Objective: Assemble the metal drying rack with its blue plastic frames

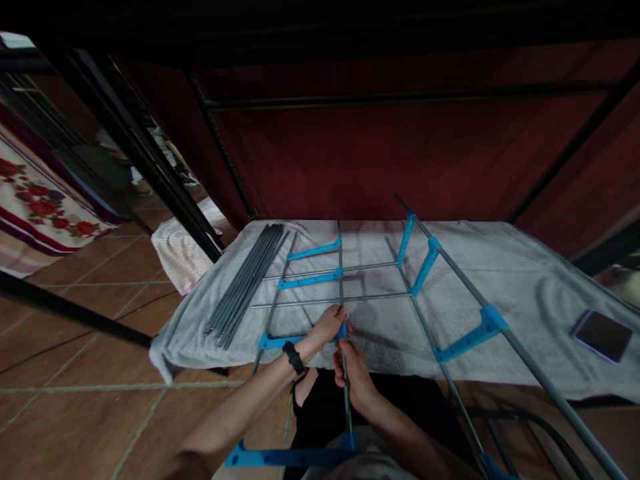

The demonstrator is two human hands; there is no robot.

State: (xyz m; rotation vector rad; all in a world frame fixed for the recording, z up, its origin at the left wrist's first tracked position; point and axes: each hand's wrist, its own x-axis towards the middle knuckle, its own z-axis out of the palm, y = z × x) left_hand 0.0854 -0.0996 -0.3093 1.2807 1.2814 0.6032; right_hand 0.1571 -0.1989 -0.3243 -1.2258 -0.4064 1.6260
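Note:
My left hand (329,324), with a dark band on its wrist, is closed at the joint where a blue plastic bracket (341,333) meets an upright grey tube (341,288). Just below that joint, my right hand (356,375) is wrapped round the same tube. Further blue brackets (309,279) link this tube to a second grey tube (273,308) on its left. To the right stands a similar ladder-like side frame (467,285) with blue brackets (425,268). Two thin crossbars (370,297) run between the sides. My fingers partly hide the gripped bracket.
A bundle of loose grey tubes (245,287) lies left on a bed with a grey cover (190,347). A phone (601,335) rests at the right. Black bed posts (135,150) and a dark red curtain (400,157) surround the bed. A blue bracket (285,457) sits near my lap.

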